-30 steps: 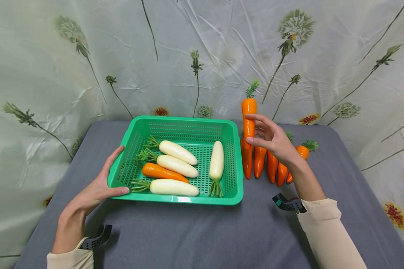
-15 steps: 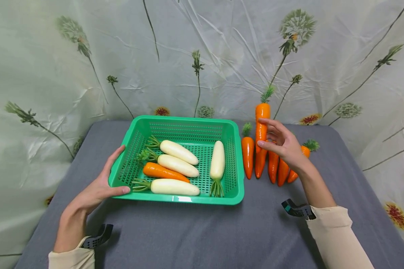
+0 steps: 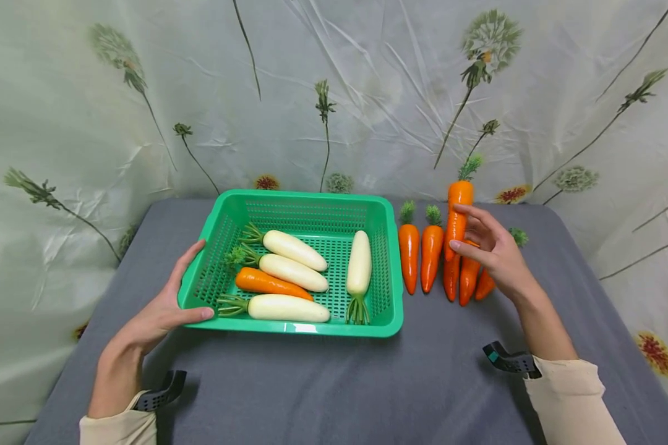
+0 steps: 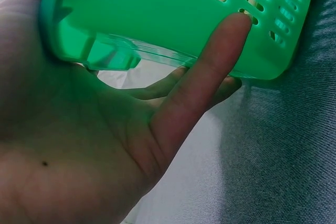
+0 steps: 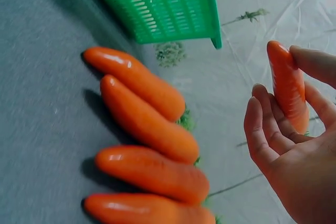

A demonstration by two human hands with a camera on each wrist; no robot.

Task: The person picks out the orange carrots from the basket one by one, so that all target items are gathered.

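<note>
In the head view my left hand (image 3: 161, 306) holds the left end of a green plastic basket (image 3: 392, 278), thumb at the front rim. Its fingers lie against the outer wall, as the left wrist view shows. White radishes (image 3: 359, 266) with green stalks and one orange carrot (image 3: 269, 283) lie inside the basket. My right hand (image 3: 492, 253) pinches another carrot (image 3: 459, 213) between thumb and fingertips, leafy top up, raised above the row. Below it several carrots (image 3: 409, 259) lie side by side right of the basket; the rightmost ones are partly hidden by the hand.
A grey cloth (image 3: 334, 389) covers the table. Behind it hangs a pale sheet (image 3: 367, 93) printed with dandelions. The carrot row begins close to the basket's right wall. Dark bands (image 3: 161, 392) sit on both wrists.
My right hand has moved right and slightly nearer with its carrot, along the row, uncovering the carrots nearest the basket. The left hand and basket have stayed in place.
</note>
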